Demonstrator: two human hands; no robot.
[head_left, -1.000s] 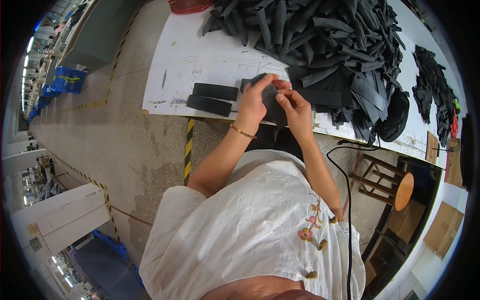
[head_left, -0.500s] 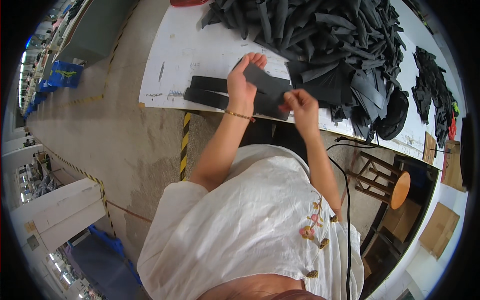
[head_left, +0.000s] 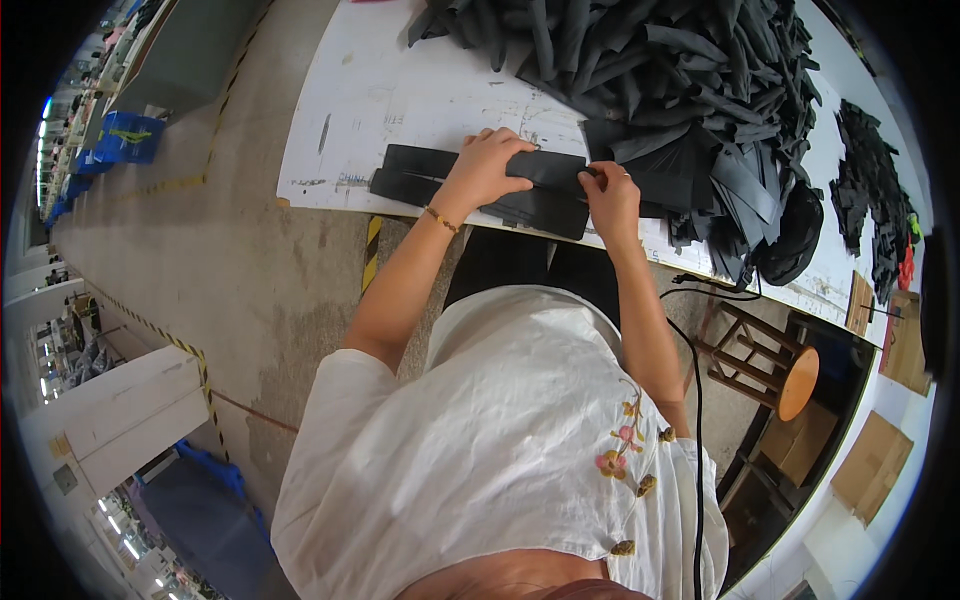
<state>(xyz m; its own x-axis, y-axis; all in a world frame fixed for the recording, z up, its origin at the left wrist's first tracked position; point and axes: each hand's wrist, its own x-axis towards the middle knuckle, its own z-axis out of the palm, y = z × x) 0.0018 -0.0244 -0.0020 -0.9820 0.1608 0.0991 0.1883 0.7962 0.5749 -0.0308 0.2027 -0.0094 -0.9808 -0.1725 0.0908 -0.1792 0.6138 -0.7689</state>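
Observation:
Two rows of black fabric strips lie side by side along the near edge of the white table. My left hand (head_left: pixel 487 172) rests on the far row, its fingers stretched over the upper strip (head_left: pixel 558 168) and its thumb spread apart. At the right end of that strip, my right hand (head_left: pixel 612 203) has its thumb and fingertips pinched together on the strip's end. The nearer strip (head_left: pixel 545 212) lies below both hands, partly covered by the left. Whether single pieces or stacks lie there, I cannot tell.
A large heap of black fabric pieces (head_left: pixel 640 60) covers the table's far right, with fanned strips (head_left: pixel 745 190) and a black bag (head_left: pixel 795 235) nearer me. A black cable (head_left: pixel 697 450) hangs down beside a wooden stool (head_left: pixel 797 383). Blue bins (head_left: pixel 130 138) stand far left.
The strip raised between my hands has come down onto the table. My left hand has turned from palm up to palm down over it. My right hand has moved slightly and stays pinched.

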